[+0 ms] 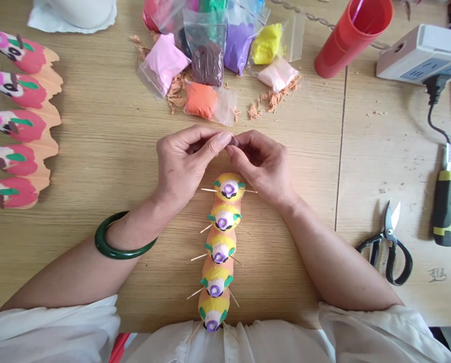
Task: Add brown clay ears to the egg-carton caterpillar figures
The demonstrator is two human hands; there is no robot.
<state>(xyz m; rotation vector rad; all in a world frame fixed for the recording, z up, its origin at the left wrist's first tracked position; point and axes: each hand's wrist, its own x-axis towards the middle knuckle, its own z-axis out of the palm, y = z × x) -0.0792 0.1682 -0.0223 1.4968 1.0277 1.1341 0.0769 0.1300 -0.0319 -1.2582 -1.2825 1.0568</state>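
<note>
Pinching a small, dark brown lump (pixel 233 141), the left hand (pixel 189 161) and right hand (pixel 265 161) come together above the table (pixel 108 126), just beyond the far end of a strip (pixel 220 246) of yellow humps. Thumbs and forefingers close on the lump from both sides; the other fingers curl inward, and whether they press on anything is hidden. The lump looks like modelling clay: probably light, soft, easily dented and perhaps a bit tacky, so a gentle fingertip hold at its edges should suit it.

The table is pale wood with a dark seam (pixel 341 146) right of centre. Plastic bags (pixel 207 63) of coloured clay lie beyond the hands, among tan shreds (pixel 274 98). A pink strip (pixel 31 126) rests near the left edge. To the right are a red cup (pixel 335 50), a socket box (pixel 414 53) with a black plug (pixel 436 86), scissors (pixel 389 234) with parted blades and a cutter (pixel 447 206). Of the room, only this tabletop shows clearly.
</note>
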